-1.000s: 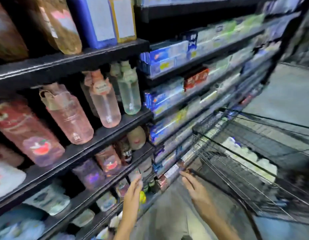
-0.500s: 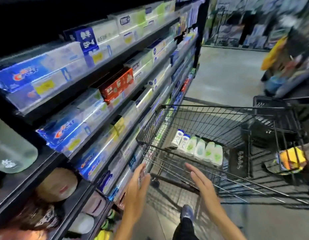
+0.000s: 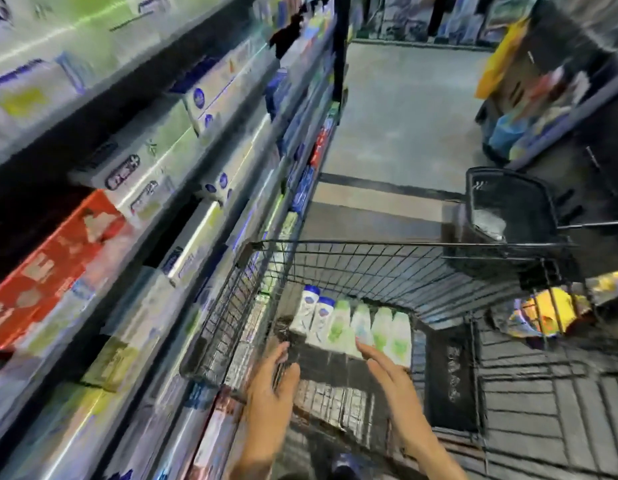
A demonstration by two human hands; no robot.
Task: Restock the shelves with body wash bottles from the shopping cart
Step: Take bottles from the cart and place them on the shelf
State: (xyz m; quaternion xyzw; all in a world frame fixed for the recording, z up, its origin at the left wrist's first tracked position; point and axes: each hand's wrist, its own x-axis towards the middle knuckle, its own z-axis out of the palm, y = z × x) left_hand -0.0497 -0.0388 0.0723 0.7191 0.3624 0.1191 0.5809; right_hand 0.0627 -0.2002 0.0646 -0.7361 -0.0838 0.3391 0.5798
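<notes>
Blurred shelves (image 3: pixel 134 174), labels unreadable, cart (image 3: pixel 387 271) of body wash bottles (image 3: pixel 361 323), both hands' fingers (image 3: pixel 364 348) spread, empty.

Dim aisle, heavy motion blur smearing the shelves (image 3: pixel 134 174), wide-angle bending at the edges.

Cart (image 3: pixel 387 268): black wire metal. Bottles (image 3: pixel 361 323): glossy plastic. Floor (image 3: pixel 404 133): matt grey.

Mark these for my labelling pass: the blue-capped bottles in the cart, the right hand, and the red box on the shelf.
blue-capped bottles (image 3: pixel 309 308): head view, body of the left bottle.
right hand (image 3: pixel 392 374): head view, back of the hand.
red box (image 3: pixel 54 268): head view, front face.
</notes>
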